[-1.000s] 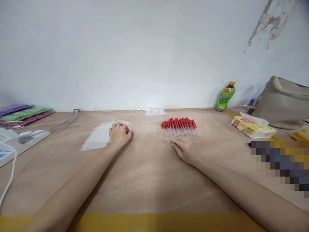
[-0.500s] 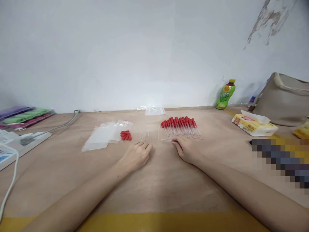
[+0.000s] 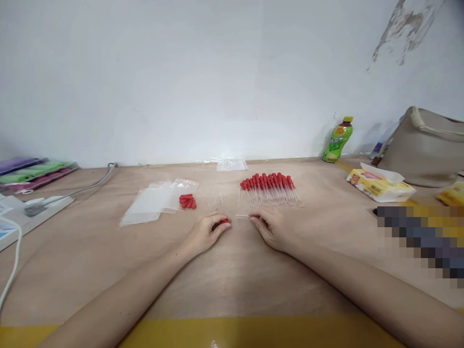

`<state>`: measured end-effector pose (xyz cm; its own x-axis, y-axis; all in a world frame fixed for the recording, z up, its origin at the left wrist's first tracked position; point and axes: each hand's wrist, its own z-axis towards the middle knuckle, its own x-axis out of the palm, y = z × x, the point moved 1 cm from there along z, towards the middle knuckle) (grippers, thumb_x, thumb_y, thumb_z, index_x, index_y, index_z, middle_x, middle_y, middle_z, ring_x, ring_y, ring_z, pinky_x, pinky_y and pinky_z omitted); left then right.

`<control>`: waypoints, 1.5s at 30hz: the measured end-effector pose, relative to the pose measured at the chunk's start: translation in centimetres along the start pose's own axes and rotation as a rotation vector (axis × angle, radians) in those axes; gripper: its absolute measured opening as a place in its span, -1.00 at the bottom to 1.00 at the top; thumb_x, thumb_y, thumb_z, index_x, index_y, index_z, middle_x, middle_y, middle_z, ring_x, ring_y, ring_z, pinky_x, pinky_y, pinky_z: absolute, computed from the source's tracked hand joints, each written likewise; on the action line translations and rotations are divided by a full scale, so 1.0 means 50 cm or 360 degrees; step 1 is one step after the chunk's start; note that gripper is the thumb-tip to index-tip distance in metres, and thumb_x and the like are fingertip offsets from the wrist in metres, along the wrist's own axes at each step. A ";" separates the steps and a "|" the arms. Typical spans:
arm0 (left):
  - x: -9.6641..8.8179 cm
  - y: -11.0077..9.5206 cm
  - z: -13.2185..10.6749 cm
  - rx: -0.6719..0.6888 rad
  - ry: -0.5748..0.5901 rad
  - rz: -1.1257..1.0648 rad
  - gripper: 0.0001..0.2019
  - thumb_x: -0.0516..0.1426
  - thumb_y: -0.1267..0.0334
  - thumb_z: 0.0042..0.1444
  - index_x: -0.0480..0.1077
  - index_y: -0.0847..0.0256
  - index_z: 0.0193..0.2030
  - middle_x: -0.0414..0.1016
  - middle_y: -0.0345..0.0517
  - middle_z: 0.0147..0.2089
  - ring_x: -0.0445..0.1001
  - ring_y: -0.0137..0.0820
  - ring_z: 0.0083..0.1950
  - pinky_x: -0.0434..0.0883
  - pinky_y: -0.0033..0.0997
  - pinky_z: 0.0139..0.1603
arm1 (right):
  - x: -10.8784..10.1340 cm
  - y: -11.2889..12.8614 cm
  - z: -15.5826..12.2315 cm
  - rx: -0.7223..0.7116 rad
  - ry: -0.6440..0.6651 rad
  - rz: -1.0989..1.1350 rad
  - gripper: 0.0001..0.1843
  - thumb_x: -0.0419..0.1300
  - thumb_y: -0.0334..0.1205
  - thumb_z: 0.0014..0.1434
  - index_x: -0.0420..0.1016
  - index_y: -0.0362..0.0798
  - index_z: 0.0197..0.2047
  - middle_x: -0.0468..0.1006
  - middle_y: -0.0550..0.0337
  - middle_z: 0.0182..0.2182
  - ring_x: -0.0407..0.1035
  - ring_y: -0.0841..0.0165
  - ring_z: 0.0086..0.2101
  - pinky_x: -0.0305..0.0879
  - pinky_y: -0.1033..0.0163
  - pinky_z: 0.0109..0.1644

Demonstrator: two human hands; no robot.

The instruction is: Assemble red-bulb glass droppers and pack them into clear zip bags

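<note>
My left hand [image 3: 207, 231] rests on the brown table, its fingers pinched round a small red rubber bulb [image 3: 225, 220]. My right hand [image 3: 268, 225] pinches a clear glass tube [image 3: 242, 216] that points left toward the bulb, a short gap between them. Behind the right hand lies a row of several finished droppers with red bulbs [image 3: 270, 188]. A small heap of loose red bulbs [image 3: 187, 201] lies beside clear plastic bags [image 3: 154, 203]. Several bare glass tubes [image 3: 214, 199] lie between the heap and the droppers.
A power strip with a grey cable [image 3: 39, 207] sits at the left, coloured packets [image 3: 32, 171] behind it. A green bottle [image 3: 338, 140], a tissue pack [image 3: 379, 184] and a beige bag [image 3: 427, 147] stand at the right. Another clear bag [image 3: 231, 165] lies by the wall.
My left hand left the heap of red bulbs and came right with one bulb pinched. My right hand drew a glass tube back from the dropper row toward the middle.
</note>
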<state>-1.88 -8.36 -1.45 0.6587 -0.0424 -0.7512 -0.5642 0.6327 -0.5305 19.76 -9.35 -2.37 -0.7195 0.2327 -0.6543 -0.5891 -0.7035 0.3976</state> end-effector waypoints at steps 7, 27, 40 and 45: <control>0.000 -0.009 0.000 0.0036 -0.0012 0.0075 -0.76 -0.01 0.17 0.17 0.41 0.25 -0.33 0.34 -0.16 -0.42 0.33 -0.46 -0.40 0.27 -0.49 -0.37 | 0.011 0.014 0.001 -0.0111 0.0045 -0.0048 -0.85 -0.01 -0.28 0.19 0.37 -0.05 -0.25 0.47 0.18 -0.41 0.31 0.42 -0.41 0.14 0.26 -0.25; 0.012 0.000 -0.010 -0.0034 -0.0093 -0.0211 -0.82 0.01 0.22 0.15 0.37 0.23 -0.24 0.47 -0.14 -0.30 0.41 -0.43 -0.28 0.34 -0.44 -0.23 | 0.016 -0.006 0.001 -0.0154 0.0212 0.0092 -0.82 0.02 -0.24 0.19 0.44 -0.01 -0.25 0.47 0.27 -0.49 0.27 0.46 -0.47 0.09 0.24 -0.23; 0.010 -0.011 -0.011 0.0011 0.0082 0.0034 -0.82 0.03 0.20 0.14 0.40 0.21 -0.27 0.45 -0.19 -0.41 0.37 -0.48 -0.42 0.30 -0.51 -0.38 | 0.000 0.011 0.006 -0.0312 0.0208 -0.0394 -0.78 -0.01 -0.27 0.19 0.46 0.00 -0.32 0.50 0.23 -0.48 0.17 0.46 -0.53 -0.07 0.19 -0.28; 0.012 -0.012 -0.012 0.0122 0.0043 0.0123 -0.82 0.03 0.19 0.13 0.39 0.22 -0.29 0.43 -0.18 -0.43 0.35 -0.49 -0.45 0.29 -0.51 -0.40 | 0.009 0.020 0.003 -0.0354 0.0157 -0.0433 -0.76 -0.04 -0.30 0.18 0.44 -0.05 -0.37 0.47 0.22 -0.53 0.13 0.47 -0.56 -0.09 0.19 -0.30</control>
<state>-1.45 -9.22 -1.80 0.6006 -0.0113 -0.7995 -0.5723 0.6922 -0.4397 18.75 -9.84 -2.15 -0.5023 0.3733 -0.7800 -0.6518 -0.7562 0.0579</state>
